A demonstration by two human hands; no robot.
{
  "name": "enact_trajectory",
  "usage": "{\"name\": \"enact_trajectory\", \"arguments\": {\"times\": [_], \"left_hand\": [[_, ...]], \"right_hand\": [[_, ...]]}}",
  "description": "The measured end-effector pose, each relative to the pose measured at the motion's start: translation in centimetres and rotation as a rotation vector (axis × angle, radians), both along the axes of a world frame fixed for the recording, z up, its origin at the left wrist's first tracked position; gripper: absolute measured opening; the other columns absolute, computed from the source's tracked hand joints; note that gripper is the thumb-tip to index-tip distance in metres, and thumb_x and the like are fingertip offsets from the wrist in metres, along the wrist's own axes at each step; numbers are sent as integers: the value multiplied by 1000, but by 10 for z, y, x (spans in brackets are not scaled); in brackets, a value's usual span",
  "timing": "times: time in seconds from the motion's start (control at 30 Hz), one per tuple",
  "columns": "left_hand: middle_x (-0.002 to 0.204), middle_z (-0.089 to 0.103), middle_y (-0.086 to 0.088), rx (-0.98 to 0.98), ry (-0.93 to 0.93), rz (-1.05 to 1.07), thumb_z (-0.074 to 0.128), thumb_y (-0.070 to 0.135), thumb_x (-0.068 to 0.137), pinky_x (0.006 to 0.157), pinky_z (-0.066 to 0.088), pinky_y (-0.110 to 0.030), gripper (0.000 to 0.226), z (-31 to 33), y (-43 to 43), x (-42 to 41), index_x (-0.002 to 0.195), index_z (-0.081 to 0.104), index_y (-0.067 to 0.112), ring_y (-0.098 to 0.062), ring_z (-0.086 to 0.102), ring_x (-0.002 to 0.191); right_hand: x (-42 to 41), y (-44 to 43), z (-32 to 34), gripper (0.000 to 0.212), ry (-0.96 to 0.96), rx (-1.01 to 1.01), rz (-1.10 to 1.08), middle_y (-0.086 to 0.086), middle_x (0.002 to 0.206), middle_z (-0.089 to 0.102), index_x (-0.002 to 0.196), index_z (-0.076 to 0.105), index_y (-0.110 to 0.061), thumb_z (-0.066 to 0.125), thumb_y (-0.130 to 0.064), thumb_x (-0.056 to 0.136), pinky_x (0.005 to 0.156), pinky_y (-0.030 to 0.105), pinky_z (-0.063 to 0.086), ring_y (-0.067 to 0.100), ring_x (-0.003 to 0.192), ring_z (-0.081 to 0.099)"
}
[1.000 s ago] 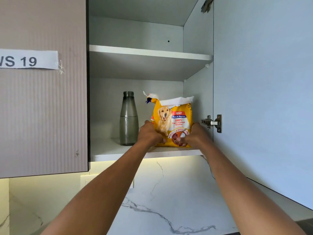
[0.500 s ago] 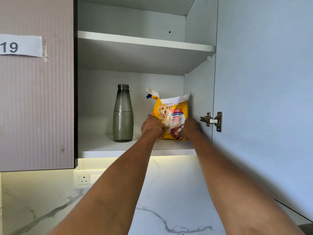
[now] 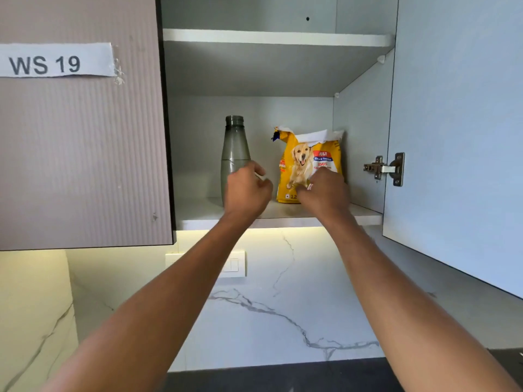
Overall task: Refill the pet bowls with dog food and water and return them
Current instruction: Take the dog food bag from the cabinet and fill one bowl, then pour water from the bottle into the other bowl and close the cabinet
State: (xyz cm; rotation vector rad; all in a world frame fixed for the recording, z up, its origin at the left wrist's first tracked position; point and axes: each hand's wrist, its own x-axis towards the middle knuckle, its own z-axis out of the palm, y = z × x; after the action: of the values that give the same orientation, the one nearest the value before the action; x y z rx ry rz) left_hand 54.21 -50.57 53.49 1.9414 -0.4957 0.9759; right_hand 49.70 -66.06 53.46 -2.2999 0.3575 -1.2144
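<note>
Dog food bag (image 3: 304,162) upright on lower shelf (image 3: 198,215), right of grey bottle (image 3: 234,142). Left hand (image 3: 246,193) loosely curled, holding nothing, before bottle. Right hand (image 3: 324,195) against bag front; grip unclear.

Kitchen, domestic type. Being evidenced by: wall cabinet (image 3: 363,123) being shown open, white shelves (image 3: 277,38); dog food bag (image 3: 308,157) and bottle (image 3: 235,145) being stored inside; marble-veined backsplash (image 3: 283,301) being lit from beneath the cabinet; switch plate (image 3: 236,264); dark countertop (image 3: 283,377).

Label (image 3: 53,63) on closed door (image 3: 85,165); switch plate (image 3: 235,264) below.
</note>
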Motion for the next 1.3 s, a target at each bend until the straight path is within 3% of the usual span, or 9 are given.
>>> {"name": "enact_trajectory", "arguments": {"times": [0.13, 0.23, 0.33, 0.4, 0.57, 0.73, 0.93, 1.07, 1.3], "left_hand": [[77, 71, 1, -196, -53, 75, 61, 14, 85, 69, 51, -28, 14, -3, 41, -2, 96, 68, 15, -20, 66, 73], [88, 68, 0, -294, -5, 72, 62, 10, 83, 79, 58, -35, 21, -6, 55, 9, 104, 64, 15, -21, 67, 84], [116, 65, -8, -314, 60, 34, 62, 7, 84, 94, 54, -37, 40, -5, 55, 12, 124, 57, 9, -25, 63, 110], [130, 60, -13, -239, 118, 16, 61, 4, 85, 96, 51, -36, 52, -5, 56, 14, 136, 50, 6, -28, 60, 118], [113, 56, -11, -141, 240, 14, 56, -2, 86, 81, 62, -49, 51, -2, 64, 14, 135, 45, 4, -32, 67, 95], [128, 56, -12, -131, 223, 21, 56, -7, 89, 83, 56, -34, 62, -2, 64, 22, 148, 40, 5, -20, 55, 97], [124, 60, -13, -114, 212, 35, 59, -4, 89, 79, 46, -27, 58, -3, 61, 21, 144, 44, 5, -17, 53, 95], [119, 64, -12, -168, 175, -7, 60, -6, 88, 84, 48, -27, 47, -4, 61, 12, 134, 55, 4, -21, 61, 104], [112, 71, -8, -286, 102, -180, 56, -6, 93, 97, 56, -30, 31, -27, 78, -31, 121, 66, 5, -20, 68, 106]], "right_hand": [[4, 35, 8, 23, -63, 14, 208, 14, 82, 77, 85, 78, -3, 71, -25, 86, 73, 35, 58, 30, 80, 72], [11, 55, 21, 20, -102, 130, 351, 4, 71, 72, 83, 77, -1, 72, -18, 91, 76, 33, 57, 10, 67, 64], [35, 68, 35, 35, -71, 192, 394, 15, 96, 77, 105, 74, 2, 75, -29, 89, 79, 37, 56, 29, 93, 71], [56, 78, 42, 52, 7, 194, 417, 6, 109, 69, 118, 66, -6, 78, -45, 85, 70, 31, 47, 26, 101, 65], [81, 100, 47, 82, 119, 190, 461, 4, 118, 57, 136, 49, -8, 85, -55, 79, 62, 29, 42, 22, 100, 55], [94, 106, 40, 85, 118, 152, 442, 10, 132, 62, 139, 45, -10, 90, -47, 77, 68, 29, 43, 27, 108, 60], [91, 96, 39, 81, 86, 92, 416, 6, 121, 63, 133, 51, -11, 90, -52, 75, 59, 29, 41, 22, 97, 57], [71, 87, 37, 78, 52, 87, 404, 4, 109, 64, 121, 55, -12, 91, -58, 69, 74, 39, 56, 24, 98, 64], [3, 81, 35, 74, 24, 111, 403, 0, 104, 62, 115, 57, -14, 92, -56, 67, 76, 39, 54, 20, 95, 61]]}}
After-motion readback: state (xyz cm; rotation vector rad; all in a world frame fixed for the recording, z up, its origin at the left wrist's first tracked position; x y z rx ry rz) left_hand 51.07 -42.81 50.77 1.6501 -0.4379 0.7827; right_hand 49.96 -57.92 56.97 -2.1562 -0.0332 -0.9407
